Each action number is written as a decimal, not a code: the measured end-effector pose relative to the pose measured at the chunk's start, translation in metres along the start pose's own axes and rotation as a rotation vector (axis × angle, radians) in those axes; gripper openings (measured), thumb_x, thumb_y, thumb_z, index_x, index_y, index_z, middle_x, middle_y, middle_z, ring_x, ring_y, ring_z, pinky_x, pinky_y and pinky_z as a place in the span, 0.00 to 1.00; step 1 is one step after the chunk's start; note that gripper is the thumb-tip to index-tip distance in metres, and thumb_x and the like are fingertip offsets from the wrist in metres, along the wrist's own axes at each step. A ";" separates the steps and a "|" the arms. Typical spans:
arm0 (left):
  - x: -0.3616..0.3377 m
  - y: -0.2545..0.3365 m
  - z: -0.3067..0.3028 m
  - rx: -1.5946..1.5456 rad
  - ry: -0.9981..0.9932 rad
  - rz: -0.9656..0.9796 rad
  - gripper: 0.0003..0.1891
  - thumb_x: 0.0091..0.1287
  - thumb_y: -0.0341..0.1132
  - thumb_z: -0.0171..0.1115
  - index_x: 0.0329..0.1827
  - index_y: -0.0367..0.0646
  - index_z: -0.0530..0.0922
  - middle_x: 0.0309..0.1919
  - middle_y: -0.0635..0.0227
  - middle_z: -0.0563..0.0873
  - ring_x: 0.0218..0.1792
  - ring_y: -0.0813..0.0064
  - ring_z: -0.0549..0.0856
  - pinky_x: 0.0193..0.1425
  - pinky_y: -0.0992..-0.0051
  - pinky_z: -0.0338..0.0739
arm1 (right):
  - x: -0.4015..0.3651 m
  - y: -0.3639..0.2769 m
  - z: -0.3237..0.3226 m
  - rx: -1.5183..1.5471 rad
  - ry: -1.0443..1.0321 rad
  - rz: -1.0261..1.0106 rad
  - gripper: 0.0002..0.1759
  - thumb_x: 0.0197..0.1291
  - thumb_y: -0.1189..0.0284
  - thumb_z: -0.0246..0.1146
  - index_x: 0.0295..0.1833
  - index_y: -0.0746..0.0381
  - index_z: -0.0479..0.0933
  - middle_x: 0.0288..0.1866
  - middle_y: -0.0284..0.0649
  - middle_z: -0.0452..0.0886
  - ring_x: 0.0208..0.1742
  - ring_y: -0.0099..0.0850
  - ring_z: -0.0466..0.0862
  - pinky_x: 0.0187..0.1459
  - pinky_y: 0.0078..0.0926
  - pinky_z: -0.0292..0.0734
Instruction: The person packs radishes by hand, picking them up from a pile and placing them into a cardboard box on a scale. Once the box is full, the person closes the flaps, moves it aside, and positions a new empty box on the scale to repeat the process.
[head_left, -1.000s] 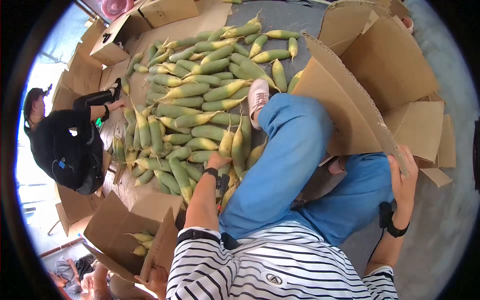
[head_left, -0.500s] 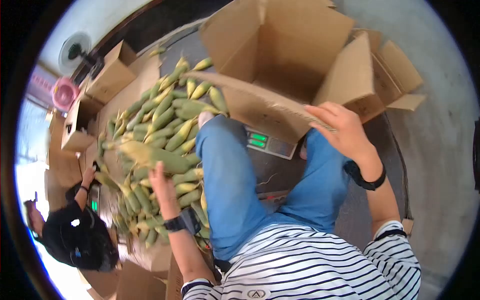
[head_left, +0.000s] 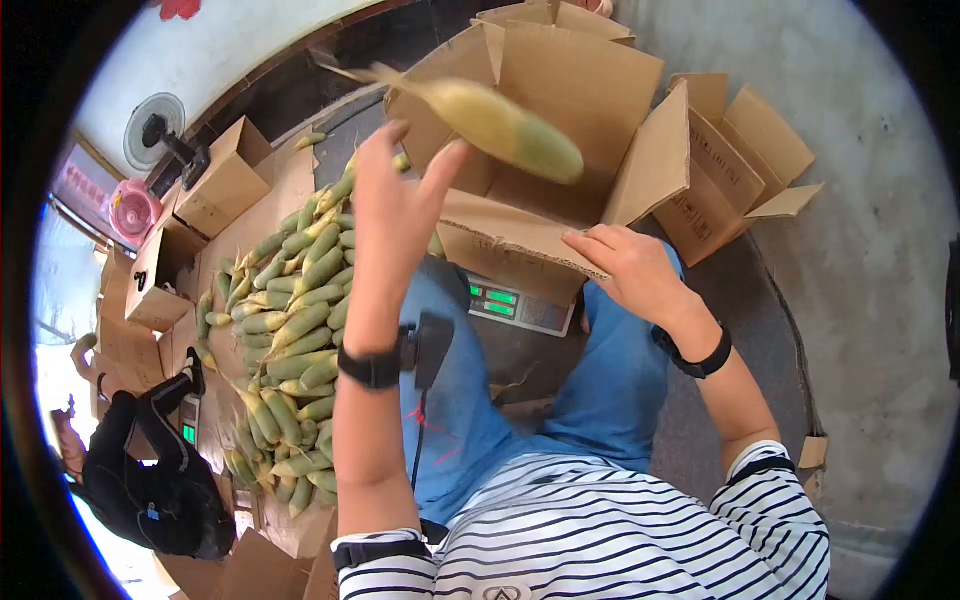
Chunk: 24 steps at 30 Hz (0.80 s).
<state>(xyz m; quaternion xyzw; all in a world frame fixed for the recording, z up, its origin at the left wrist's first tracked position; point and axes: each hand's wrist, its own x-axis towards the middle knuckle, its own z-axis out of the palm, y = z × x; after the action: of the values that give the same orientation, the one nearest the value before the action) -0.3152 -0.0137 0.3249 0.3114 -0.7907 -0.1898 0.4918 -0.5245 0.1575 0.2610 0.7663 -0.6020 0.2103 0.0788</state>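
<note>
A green radish (head_left: 505, 130) with a pale yellow end hangs in mid-air over the open cardboard box (head_left: 590, 90), tilted and blurred. Just below it my left hand (head_left: 400, 200) is raised with thumb and fingers apart, seemingly off the radish. My right hand (head_left: 635, 270) grips the near flap (head_left: 520, 240) of the box, fingers over its edge. Under the box's near side, a scale (head_left: 520, 305) shows green digits. To the left lies a big heap of green radishes (head_left: 300, 330).
Another open box (head_left: 715, 180) stands to the right. At the left, a person in black (head_left: 150, 480) sits by a second scale (head_left: 190, 425), one hand raised. Behind the heap are a fan (head_left: 155, 125), a pink fan (head_left: 135, 210) and more boxes (head_left: 225, 180).
My left hand has come up from the heap toward the box, and the radish has left it. My right hand stays on the flap. The person at left has raised a hand.
</note>
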 end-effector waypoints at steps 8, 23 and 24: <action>-0.120 -0.031 -0.023 0.031 -0.150 -0.292 0.18 0.60 0.33 0.69 0.50 0.36 0.77 0.51 0.51 0.79 0.54 0.55 0.78 0.60 0.64 0.71 | -0.003 0.004 -0.004 0.011 0.039 0.037 0.26 0.44 0.79 0.63 0.55 0.60 0.78 0.43 0.42 0.79 0.44 0.42 0.81 0.46 0.37 0.79; -0.148 -0.027 -0.003 0.430 -0.299 0.038 0.30 0.53 0.38 0.72 0.59 0.42 0.73 0.65 0.51 0.68 0.65 0.49 0.67 0.67 0.56 0.64 | 0.011 -0.001 -0.008 0.052 -0.033 0.080 0.19 0.54 0.75 0.67 0.53 0.63 0.79 0.44 0.45 0.81 0.43 0.41 0.82 0.46 0.31 0.76; -0.148 -0.026 -0.003 0.424 -0.299 0.037 0.30 0.53 0.38 0.72 0.59 0.42 0.73 0.65 0.52 0.68 0.65 0.50 0.67 0.67 0.56 0.64 | 0.012 -0.002 -0.009 0.050 -0.027 0.088 0.18 0.54 0.75 0.67 0.53 0.64 0.79 0.44 0.45 0.81 0.43 0.41 0.82 0.46 0.31 0.76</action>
<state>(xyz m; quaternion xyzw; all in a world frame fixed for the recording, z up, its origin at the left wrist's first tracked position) -0.2568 0.0673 0.2127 0.3616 -0.8822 -0.0545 0.2966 -0.5224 0.1503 0.2745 0.7436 -0.6305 0.2184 0.0421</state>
